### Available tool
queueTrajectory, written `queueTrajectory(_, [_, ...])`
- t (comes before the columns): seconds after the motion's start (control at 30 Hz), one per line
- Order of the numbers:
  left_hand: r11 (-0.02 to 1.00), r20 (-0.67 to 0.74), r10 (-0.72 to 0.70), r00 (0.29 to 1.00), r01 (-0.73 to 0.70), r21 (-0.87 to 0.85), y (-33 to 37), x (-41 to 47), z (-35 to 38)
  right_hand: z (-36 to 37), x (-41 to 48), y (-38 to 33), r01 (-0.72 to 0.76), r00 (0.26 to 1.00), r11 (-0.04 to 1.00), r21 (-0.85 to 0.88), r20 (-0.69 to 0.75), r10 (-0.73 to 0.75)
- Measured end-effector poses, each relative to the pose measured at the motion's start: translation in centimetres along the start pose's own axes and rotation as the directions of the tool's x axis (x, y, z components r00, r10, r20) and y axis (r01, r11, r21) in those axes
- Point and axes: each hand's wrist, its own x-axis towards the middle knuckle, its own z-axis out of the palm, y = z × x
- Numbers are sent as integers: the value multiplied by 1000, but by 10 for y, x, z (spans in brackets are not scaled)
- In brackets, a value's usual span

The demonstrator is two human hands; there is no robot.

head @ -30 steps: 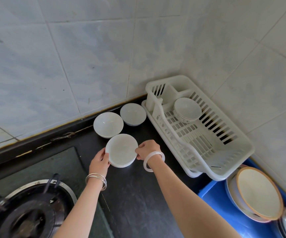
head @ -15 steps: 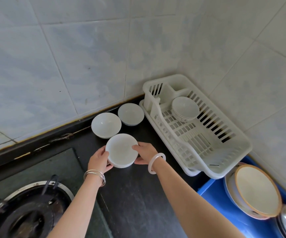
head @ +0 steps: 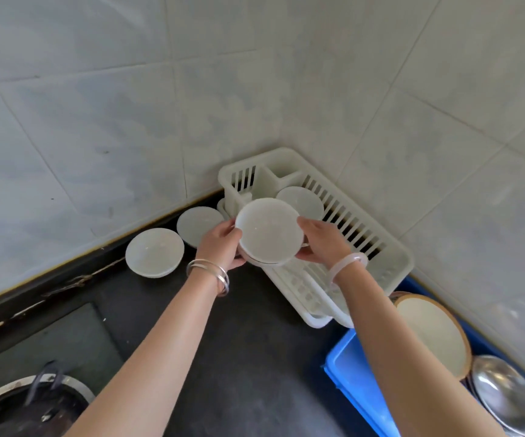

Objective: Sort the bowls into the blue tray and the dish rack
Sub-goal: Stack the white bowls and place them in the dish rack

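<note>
Round glossy white bowls (head: 269,231)

Dark table (head: 248,357) runs along a pale tiled wall (head: 103,115) — grout lines visible, the wall turning a corner at the far right. A gas stove burner (head: 30,408) sits at the lower left, partly cut off by the frame edge, set on a dull greenish stove top (head: 75,339) — its surface looks worn.
</note>
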Motion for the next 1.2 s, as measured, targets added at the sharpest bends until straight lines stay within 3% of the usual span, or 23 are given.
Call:
queueTrajectory(0.27, [983, 162, -152, 975, 131, 129, 3, 38, 100, -75, 40, 23, -129, 980, 989, 66, -142, 137])
queueTrajectory(0.5, [955, 196, -262, 945, 223, 197, -24, 62, 151, -105, 71, 54, -310, 938, 946, 89, -133, 320])
queueTrajectory(0.8, [913, 202, -363, 909, 305, 271, -50, 85, 172, -113, 90, 78, -357, 926, 934, -19, -139, 351])
queueTrajectory(1.0, [893, 237, -376, 896, 282, 351, -56, 86, 175, -112, 96, 82, -358, 929, 920, -156, -160, 334])
queueTrajectory(1.2, [902, 284, -363, 887, 258, 347, -57, 87, 174, -114, 98, 83, -359, 926, 921, -150, -178, 332])
